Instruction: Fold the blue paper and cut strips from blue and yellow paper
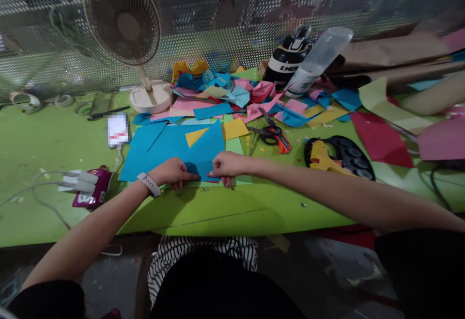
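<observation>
Near the middle of the table's (218,212) near edge, a blue sheet (169,147) lies with both hands at its near side. The left hand (177,171), a white band (148,184) on its wrist, has its fingers partly curled and its forefinger reaching right onto the paper. The right hand (227,165) is curled, fingertips together just across from the left; whether either hand grips the sheet or only presses it, I cannot tell. A yellow piece (196,137) lies on the sheet, and another yellow piece (235,129) sits at its far right corner. Right of these are black-handled scissors (269,135), then a yellow tool (323,156) by a black tray (354,156). On the far side is a heap of coloured paper (221,98), with a fan (152,97) to its left and a black bottle (285,64) and a clear bottle (319,59) behind it toward the right. On the left, white plugs (80,181) sit in a purple box (98,188).
</observation>
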Available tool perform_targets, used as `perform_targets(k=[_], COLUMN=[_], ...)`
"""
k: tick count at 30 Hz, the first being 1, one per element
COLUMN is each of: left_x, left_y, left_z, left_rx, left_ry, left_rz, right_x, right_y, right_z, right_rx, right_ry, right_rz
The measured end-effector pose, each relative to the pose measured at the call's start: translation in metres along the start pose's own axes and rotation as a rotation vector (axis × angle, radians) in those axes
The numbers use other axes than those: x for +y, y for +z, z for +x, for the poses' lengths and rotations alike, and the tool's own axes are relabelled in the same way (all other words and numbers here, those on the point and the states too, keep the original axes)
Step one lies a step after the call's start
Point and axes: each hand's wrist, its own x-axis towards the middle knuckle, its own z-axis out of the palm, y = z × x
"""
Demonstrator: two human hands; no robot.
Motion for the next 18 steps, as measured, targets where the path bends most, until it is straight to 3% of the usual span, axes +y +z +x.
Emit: perform_targets(k=[3,9,18], left_x=[-0.011,-0.054,-0.078], left_y=[-0.009,-0.028,-0.027], left_z=[-0.008,-0.036,-0.068], left_rx=[0.012,0.120,0.309], left_ry=[-0.032,-0.173,-0.265], left_rz=[0.026,-0.016,-0.074], right_x=[0.000,-0.001,0.005], right_y=[0.000,-0.002,-0.002], right_z=[-0.002,-0.004,-0.005], right_rx=[0.015,0.012,0.070], right_ry=[-0.010,-0.071,-0.153], right_rz=[-0.013,-0.031,-0.036])
